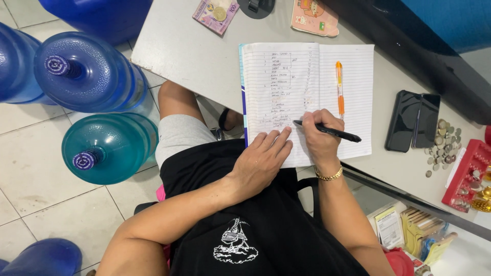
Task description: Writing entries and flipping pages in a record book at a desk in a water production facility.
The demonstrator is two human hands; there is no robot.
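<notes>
An open lined notebook (353, 66) lies on a grey table (194, 56), its left page filled with handwriting. My right hand (321, 135) grips a black pen (330, 132), tip on the left page near the spine. My left hand (261, 158) rests flat on the lower part of the left page, fingers together. An orange pen (339, 87) lies on the blank right page, just above my right hand.
Two dark phones (413, 121) and a pile of coins (443, 145) lie right of the notebook, by a red tray (468, 171). Banknotes with a coin (216, 14) and a pink card (314, 18) sit at the far edge. Large blue and teal water jugs (105, 145) stand on the floor at left.
</notes>
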